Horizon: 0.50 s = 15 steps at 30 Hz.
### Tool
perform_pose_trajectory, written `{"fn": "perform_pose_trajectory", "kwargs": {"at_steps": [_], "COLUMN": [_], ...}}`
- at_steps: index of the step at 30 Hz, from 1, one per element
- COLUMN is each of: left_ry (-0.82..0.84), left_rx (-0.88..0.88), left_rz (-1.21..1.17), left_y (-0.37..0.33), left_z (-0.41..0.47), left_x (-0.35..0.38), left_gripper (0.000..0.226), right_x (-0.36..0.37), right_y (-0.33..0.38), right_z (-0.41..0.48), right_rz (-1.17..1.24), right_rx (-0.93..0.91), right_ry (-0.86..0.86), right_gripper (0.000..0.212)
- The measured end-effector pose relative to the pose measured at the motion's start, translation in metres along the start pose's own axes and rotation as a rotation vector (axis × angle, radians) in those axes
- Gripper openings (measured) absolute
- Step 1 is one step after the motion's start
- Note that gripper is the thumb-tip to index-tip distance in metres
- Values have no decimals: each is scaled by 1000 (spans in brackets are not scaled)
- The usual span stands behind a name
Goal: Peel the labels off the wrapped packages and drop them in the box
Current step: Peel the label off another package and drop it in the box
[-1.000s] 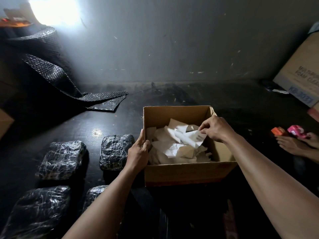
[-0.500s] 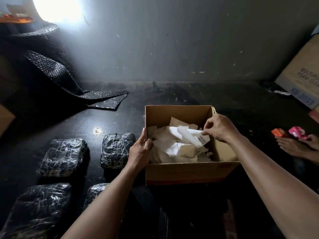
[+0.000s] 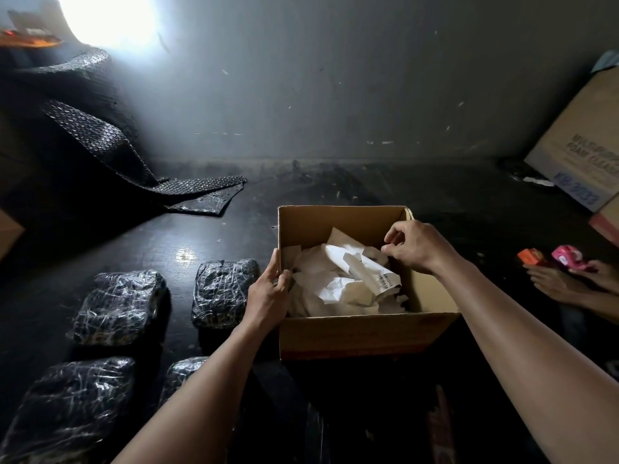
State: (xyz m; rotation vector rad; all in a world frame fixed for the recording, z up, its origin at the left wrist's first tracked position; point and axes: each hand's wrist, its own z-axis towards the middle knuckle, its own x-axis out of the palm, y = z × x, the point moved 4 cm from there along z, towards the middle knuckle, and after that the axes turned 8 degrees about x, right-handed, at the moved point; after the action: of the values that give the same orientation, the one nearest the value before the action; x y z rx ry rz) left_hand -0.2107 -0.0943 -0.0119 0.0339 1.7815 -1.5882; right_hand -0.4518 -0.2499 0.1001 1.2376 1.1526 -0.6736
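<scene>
An open cardboard box stands on the dark floor, filled with crumpled white labels. My left hand grips the box's left wall. Over the box's right side hovers my right hand, fingers loosely curled and holding nothing. A white label with a barcode lies on top of the pile just below it. Several black packages wrapped in shiny film lie left of the box; the nearest is beside my left hand, another further left.
Black bubble wrap trails down from the back left. A large printed carton leans at the right. Another person's hands at the right edge hold pink and orange tape dispensers. A grey wall closes the back.
My right hand held a white label over the box; the label has dropped onto the pile and the hand has lifted slightly, fingers apart. My left hand stays on the box wall.
</scene>
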Motion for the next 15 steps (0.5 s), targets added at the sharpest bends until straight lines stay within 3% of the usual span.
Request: {"fn": "perform_pose_trajectory", "kwargs": {"at_steps": [5, 10, 12, 15], "left_ry": [96, 128, 124, 131], "left_rx": [37, 100, 172, 259], "left_rz": [13, 88, 42, -143], "left_y": [5, -2, -11, -15], "left_z": [8, -11, -40, -116], "left_x": [-2, -23, -38, -67], "left_gripper": [61, 66, 61, 36], "right_x": [2, -29, -52, -89], "right_y": [13, 50, 69, 102], "right_z": [-12, -62, -98, -166], "right_rz": [-17, 26, 88, 232], "right_rx": [-34, -124, -165, -258], "right_ry": [14, -12, -27, -23], "right_gripper": [31, 35, 34, 27]}}
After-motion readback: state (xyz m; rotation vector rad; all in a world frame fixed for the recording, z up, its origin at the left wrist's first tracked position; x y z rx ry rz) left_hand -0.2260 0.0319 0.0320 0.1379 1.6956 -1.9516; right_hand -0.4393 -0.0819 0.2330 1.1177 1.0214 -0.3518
